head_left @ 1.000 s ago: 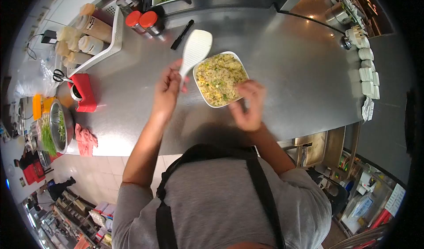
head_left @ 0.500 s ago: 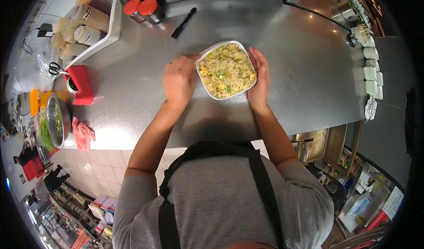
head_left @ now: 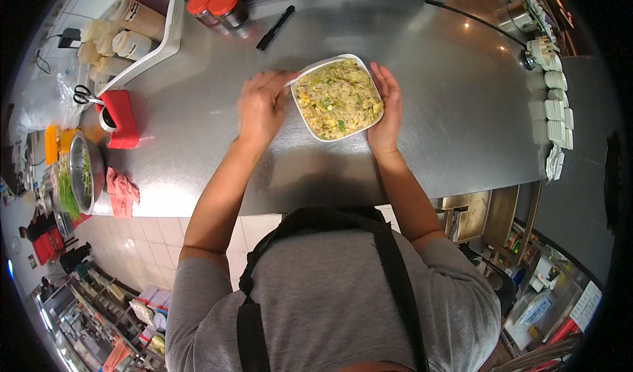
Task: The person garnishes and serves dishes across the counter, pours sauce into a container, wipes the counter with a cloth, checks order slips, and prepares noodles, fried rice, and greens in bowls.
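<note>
A white, rounded-square bowl [head_left: 305, 122] full of fried rice [head_left: 337, 100] with egg and green bits is between my two hands over the steel counter. My left hand [head_left: 261, 107] is closed, its fingertips at the bowl's upper left rim. Along the right side, my right hand [head_left: 387, 111] cups the bowl with its fingers together and pointing up. The white paddle cannot be made out clearly. A black marker [head_left: 275, 28] lies beyond the bowl, to the upper left.
Two red-lidded jars [head_left: 224, 6] and a white basket [head_left: 173, 35] of bottles stand at the back left. Further left are a red holder [head_left: 125, 123], a pink cloth [head_left: 121, 192] and a metal bowl [head_left: 97, 173]. Stacked white dishes [head_left: 555, 108] line the right side.
My left hand has gone from holding the white paddle upright to the bowl's rim. My right hand has moved from over the rice to the bowl's right side. The bowl sits slightly higher in view.
</note>
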Demonstrator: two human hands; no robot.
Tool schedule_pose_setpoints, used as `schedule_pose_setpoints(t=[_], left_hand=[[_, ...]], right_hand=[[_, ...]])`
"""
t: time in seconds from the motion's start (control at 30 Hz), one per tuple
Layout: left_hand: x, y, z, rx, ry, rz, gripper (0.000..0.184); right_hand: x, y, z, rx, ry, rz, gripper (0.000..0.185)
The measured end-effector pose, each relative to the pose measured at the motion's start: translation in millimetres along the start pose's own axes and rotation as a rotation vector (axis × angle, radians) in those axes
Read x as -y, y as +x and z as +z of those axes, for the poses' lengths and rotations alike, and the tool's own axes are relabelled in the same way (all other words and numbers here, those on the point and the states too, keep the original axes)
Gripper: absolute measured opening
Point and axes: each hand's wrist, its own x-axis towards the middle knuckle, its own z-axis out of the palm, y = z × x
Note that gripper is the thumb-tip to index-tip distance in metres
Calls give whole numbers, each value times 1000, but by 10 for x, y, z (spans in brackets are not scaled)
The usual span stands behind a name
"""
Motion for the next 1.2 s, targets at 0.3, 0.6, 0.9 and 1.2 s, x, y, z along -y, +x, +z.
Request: schedule_pose_setpoints(t=[0.3,0.6,0.9,1.2], left_hand=[[-97,156,-39,122,75,134,37],[7,-299,-293,23,138,8,44],[-293,-398,-308,-2,194,-19,46],[-146,-268,-228,62,162,7,42]], right_hand=[[172,303,-133,58,61,142,57],[202,1052,-109,475,-868,293,30],[204,1144,-52,633,-1094,197,26],[250,1044,-124,599,-1072,173,26]])
